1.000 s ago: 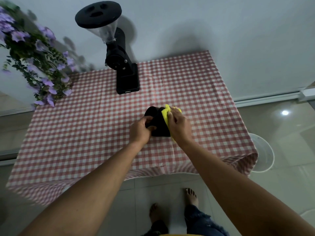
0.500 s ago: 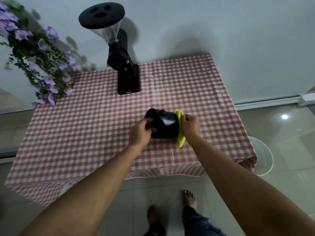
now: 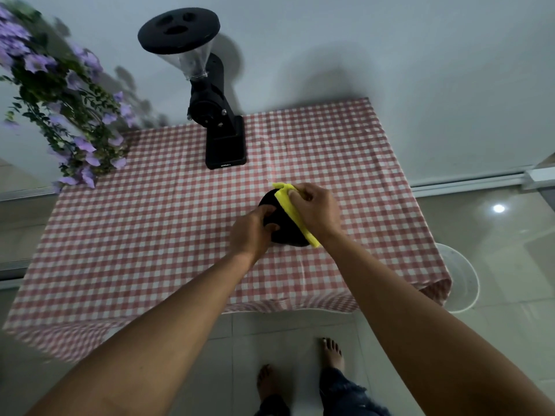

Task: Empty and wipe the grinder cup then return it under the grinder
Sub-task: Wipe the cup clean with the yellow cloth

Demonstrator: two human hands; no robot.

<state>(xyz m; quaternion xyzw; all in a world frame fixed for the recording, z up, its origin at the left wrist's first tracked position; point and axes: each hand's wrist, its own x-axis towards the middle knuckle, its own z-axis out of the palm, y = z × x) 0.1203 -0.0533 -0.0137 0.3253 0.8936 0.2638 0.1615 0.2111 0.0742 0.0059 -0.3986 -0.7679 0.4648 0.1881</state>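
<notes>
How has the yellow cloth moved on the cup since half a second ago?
Yes. The yellow cloth went from the cup's right side up over its top, toward the grinder, with the right hand.

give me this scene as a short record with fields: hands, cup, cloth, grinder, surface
left hand: grips the grinder cup's left side
right hand: presses the yellow cloth onto the cup
grinder cup: black, on the tablecloth, away from the grinder
yellow cloth: draped over the cup
grinder: black, upright at the far edge
tablecloth: red-and-white checked
</notes>
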